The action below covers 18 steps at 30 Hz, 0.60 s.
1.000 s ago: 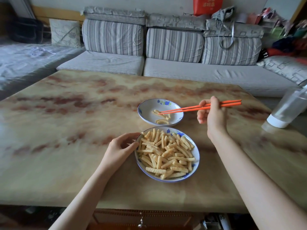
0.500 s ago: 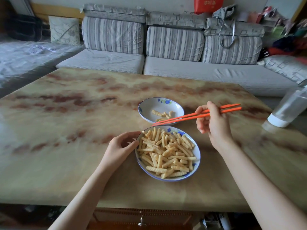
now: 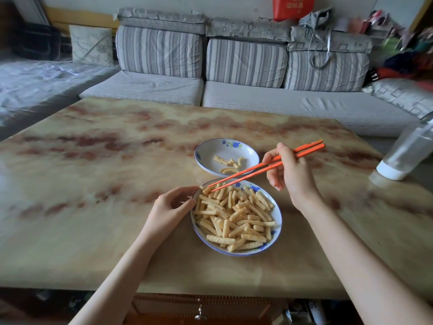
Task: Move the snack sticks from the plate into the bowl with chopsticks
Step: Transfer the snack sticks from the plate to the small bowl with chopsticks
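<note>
2 orange chopsticks point(image 3: 264, 167) pinched in the right hand point(image 3: 290, 174), fingers curled round the upper shafts. Tips slightly parted, down and to the left of the knuckles, just over the far-left edge of the heap of snack sticks point(image 3: 234, 219). Nothing visible between the tips yet. Against the left rim of the plate point(image 3: 278, 214), the left hand point(image 3: 171, 207), loosely curled, fingertips resting on the rim, gripping nothing.

Most of the snack sticks heaped on the plate, just below the right hand and right beside the left fingertips. Only a few lying in the bowl point(image 3: 225, 148), just beyond the plate and to the left of the right knuckles.

Judged as the reach for the next pick, with nearly the whole heap left to move.

- Choose 1 stick lying loose on top at the edge of the heap, not 1 wedged under others.
- Lower the tips to either side of its middle, across its length rather than along it.
- Close gently: ridged and probably brittle, so likely to snap or shoot out under a hard squeeze.
- Lift straight up before swinging away from the left hand toward the bowl.
- Steady the plate with the left fingertips, but hold them clear of the chopstick tips, very close at this moment.
- Carry low and release well inside the bowl, not over its near rim.
- Take 1 at a time.
</note>
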Motion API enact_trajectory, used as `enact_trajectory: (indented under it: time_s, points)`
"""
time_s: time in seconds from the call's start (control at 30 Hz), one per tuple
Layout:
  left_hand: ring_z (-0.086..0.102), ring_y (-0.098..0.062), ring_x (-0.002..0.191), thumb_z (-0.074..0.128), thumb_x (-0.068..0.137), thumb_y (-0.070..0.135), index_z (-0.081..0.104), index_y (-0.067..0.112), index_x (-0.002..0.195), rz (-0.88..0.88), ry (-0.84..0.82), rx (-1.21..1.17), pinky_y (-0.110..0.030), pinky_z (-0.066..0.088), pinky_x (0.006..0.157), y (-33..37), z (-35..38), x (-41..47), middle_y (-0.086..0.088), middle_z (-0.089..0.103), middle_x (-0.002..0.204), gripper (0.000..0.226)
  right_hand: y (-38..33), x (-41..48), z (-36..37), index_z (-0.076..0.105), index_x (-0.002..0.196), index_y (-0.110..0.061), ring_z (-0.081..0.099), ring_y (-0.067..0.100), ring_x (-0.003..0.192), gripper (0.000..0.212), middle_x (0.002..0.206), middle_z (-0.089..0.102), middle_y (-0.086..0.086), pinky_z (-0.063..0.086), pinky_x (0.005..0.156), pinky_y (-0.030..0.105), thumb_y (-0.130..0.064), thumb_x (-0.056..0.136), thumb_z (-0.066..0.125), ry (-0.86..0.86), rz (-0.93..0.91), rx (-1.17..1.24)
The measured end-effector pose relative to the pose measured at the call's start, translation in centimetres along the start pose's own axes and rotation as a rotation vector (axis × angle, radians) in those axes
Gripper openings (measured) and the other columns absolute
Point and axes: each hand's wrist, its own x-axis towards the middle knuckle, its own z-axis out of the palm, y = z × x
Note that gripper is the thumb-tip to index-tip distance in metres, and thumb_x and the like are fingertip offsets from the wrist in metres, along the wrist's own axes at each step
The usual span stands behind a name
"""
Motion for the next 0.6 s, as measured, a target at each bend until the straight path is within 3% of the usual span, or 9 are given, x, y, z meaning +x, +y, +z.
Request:
enact_trajectory:
  time_s: [0.13,0.47,0.6]
  points:
    - [0.069,-0.012,0.097,0.058,0.068,0.043,0.073,0.032,0.103,-0.007,0.006,-0.005,-0.037,0.053,0.093,0.0,-0.1,0.0,0.012,0.074,0.098,0.039,0.3,0.1,-0.1,0.055,0.066,-0.007,0.034,0.016,0.03,0.048,0.036,0.043,0.005,0.025,0.034,0.02,-0.023,0.103,0.03,0.038,0.015,0.055]
    - [0.069,-0.011,0.096,0.061,0.074,0.031,0.073,0.028,0.103,-0.002,0.006,-0.02,-0.023,0.053,0.087,0.2,0.1,-0.1,0.014,0.074,0.099,0.032,0.0,1.9,-1.8,0.052,0.066,-0.009,0.034,0.017,0.03,0.042,0.035,0.044,0.003,0.025,0.036,0.02,-0.022,0.1,0.031,0.274,0.015,0.215]
    - [0.069,-0.011,0.096,0.061,0.072,0.034,0.073,0.026,0.104,-0.001,0.005,-0.019,-0.025,0.054,0.088,0.2,0.0,0.0,0.014,0.074,0.099,0.035,0.5,3.2,-0.7,0.053,0.066,-0.009,0.037,0.015,0.03,0.041,0.035,0.047,0.001,0.027,0.035,0.018,-0.022,0.1,0.032,0.356,0.025,0.16]
